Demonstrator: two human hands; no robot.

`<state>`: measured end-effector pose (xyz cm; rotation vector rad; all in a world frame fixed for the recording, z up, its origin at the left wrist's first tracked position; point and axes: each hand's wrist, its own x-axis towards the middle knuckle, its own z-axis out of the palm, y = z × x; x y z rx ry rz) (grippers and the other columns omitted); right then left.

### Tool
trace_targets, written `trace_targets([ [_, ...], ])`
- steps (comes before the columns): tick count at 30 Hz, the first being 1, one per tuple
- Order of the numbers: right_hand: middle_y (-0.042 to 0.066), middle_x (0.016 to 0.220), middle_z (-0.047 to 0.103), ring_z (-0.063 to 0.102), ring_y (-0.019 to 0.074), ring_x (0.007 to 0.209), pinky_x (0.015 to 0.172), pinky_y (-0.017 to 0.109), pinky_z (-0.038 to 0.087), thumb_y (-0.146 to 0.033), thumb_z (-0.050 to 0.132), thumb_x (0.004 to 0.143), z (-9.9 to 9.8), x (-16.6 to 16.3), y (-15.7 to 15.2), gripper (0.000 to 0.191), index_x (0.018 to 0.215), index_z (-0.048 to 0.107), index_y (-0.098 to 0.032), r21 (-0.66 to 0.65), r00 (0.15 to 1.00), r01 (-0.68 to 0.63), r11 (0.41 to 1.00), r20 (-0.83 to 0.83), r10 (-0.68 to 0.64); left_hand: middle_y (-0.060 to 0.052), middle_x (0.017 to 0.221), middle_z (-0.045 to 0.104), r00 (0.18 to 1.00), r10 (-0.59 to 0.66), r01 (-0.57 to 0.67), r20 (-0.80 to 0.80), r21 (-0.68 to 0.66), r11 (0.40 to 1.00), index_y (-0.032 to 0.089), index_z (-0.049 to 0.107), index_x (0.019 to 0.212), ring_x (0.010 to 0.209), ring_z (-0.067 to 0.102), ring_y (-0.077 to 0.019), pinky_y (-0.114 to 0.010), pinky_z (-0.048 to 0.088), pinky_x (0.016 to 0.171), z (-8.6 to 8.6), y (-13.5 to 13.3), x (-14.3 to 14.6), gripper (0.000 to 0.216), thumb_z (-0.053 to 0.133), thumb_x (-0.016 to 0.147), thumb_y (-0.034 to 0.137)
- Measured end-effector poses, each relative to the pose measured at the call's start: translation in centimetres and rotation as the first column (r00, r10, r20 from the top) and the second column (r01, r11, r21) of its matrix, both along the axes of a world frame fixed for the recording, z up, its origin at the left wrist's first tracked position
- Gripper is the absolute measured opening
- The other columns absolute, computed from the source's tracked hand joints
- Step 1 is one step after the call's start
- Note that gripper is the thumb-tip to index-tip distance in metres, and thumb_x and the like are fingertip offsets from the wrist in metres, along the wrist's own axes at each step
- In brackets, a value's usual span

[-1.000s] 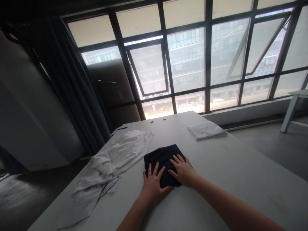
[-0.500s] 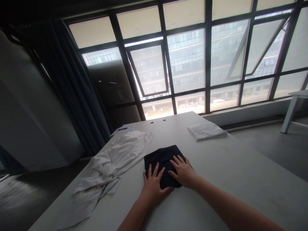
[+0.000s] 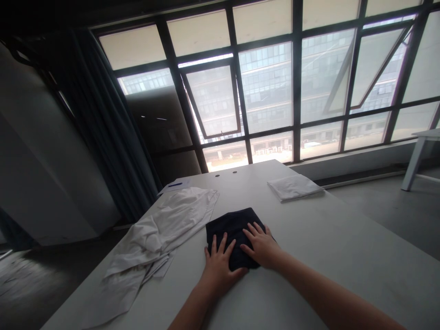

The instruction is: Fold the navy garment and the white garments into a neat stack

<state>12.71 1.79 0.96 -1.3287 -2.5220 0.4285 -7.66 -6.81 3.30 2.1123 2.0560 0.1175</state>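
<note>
A dark navy piece of folded cloth (image 3: 231,221) lies flat on the white table (image 3: 275,293), in front of me. My left hand (image 3: 220,268) rests on its near left part, fingers spread and palm down. On its right side lies my right hand (image 3: 263,245), also flat with the fingers apart. Both hands press on the cloth without gripping it. Left of it is a crumpled white garment (image 3: 165,222), loosely spread out. Farther back on the right sits a neatly folded white cloth (image 3: 294,187).
At the far left corner of the table a blue pen (image 3: 175,184) lies on a sheet of paper (image 3: 184,183). Beyond the table are large windows (image 3: 268,87) and a dark blue curtain (image 3: 103,123). Another white table (image 3: 414,160) stands at the far right.
</note>
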Motion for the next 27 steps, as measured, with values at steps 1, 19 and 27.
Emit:
trace_targets([
  [1, 0.012, 0.173, 0.024, 0.013, 0.0373, 0.16, 0.124, 0.062, 0.003, -0.074, 0.029, 0.1, 0.02, 0.0, -0.01, 0.08, 0.163, 0.037, -0.025, -0.003, 1.0, 0.001, 1.0, 0.002, -0.001, 0.003, 0.176, 0.004, 1.0, 0.0, 0.0, -0.002, 0.0, 1.0, 0.039, 0.033, 0.162, 0.16, -0.01, -0.0434, -0.071, 0.006, 0.124, -0.06, 0.01, -0.04, 0.102, 0.059, 0.075, 0.086],
  [19, 0.012, 0.173, 0.025, 0.015, 0.0375, 0.159, 0.125, 0.062, 0.004, -0.074, 0.029, 0.1, 0.01, -0.04, -0.05, 0.08, 0.162, 0.038, -0.025, 0.0, 1.0, 0.003, 1.0, 0.002, -0.003, 0.003, 0.176, 0.004, 1.0, -0.011, 0.01, 0.005, 0.019, 1.0, 0.04, 0.034, 0.162, 0.16, -0.008, -0.0429, -0.073, 0.006, 0.123, -0.5, 0.13, -0.31, 0.102, 0.057, 0.075, 0.088],
  [27, 0.012, 0.173, 0.025, 0.015, 0.0381, 0.159, 0.125, 0.062, 0.003, -0.075, 0.028, 0.1, -0.01, -0.05, 0.01, 0.081, 0.163, 0.038, -0.025, -0.003, 1.0, 0.0, 1.0, 0.0, 0.0, 0.004, 0.176, 0.003, 1.0, -0.002, 0.002, -0.009, 0.002, 1.0, 0.039, 0.033, 0.163, 0.16, -0.01, -0.0425, -0.071, 0.007, 0.124, -0.16, 0.0, -0.15, 0.102, 0.057, 0.076, 0.086],
])
